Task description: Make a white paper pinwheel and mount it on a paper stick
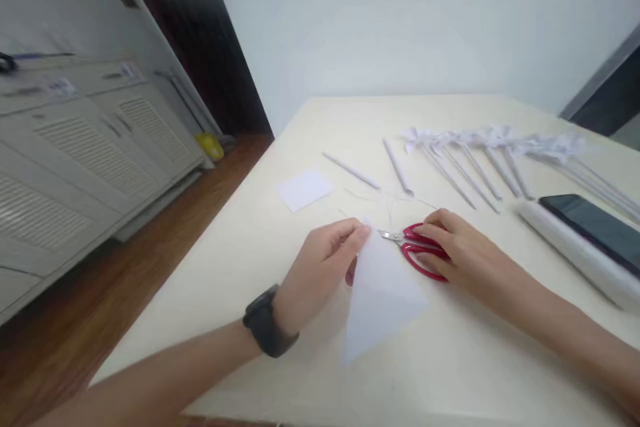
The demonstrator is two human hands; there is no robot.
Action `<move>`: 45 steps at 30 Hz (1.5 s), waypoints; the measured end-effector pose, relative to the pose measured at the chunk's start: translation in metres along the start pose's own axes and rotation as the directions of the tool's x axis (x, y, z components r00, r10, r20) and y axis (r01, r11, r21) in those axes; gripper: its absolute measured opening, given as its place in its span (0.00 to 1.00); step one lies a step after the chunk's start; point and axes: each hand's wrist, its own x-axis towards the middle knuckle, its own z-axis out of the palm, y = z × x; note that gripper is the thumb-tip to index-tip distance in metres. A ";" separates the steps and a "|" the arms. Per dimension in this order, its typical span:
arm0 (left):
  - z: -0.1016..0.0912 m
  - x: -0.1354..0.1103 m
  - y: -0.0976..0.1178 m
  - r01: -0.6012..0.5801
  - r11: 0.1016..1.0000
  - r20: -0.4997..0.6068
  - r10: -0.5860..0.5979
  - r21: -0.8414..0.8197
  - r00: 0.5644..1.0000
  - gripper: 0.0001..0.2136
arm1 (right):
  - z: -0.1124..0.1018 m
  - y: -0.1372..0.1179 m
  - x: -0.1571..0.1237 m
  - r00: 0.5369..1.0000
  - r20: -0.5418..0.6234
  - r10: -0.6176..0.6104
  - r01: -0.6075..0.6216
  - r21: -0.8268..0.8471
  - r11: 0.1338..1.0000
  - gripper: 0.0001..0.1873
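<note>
Left hand (325,257): I see it pinching the paper (383,293) by one corner.
Right hand (447,243): half-curled, holding red scissors (411,235).
Paper: between both hands.

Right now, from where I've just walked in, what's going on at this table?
A person is seated or standing at the table with white paper and scissors. The left hand pinches a pointed piece of paper; the right hand holds red-handled scissors, blades close to its edge. Beyond lie white pinwheel-like shapes on sticks.
</note>
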 end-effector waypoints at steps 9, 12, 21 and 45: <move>-0.003 0.005 -0.001 0.058 0.977 0.012 -0.057 -0.205 0.998 0.17 | -0.026 -0.027 -0.008 0.986 0.131 -0.102 0.014 0.548 0.836 0.08; -0.004 0.007 -0.003 0.064 0.969 0.014 -0.062 -0.238 0.998 0.16 | -0.025 -0.030 -0.009 0.960 0.215 -0.180 -0.013 0.676 0.737 0.09; 0.000 0.006 -0.002 0.091 0.963 0.027 -0.087 -0.255 0.996 0.15 | -0.017 -0.034 -0.013 0.949 0.220 -0.227 -0.004 0.728 0.686 0.04; 0.008 -0.011 0.013 0.082 0.992 0.296 -0.050 -0.099 0.954 0.23 | -0.009 -0.048 -0.016 0.943 -0.333 -0.031 0.174 0.408 0.896 0.17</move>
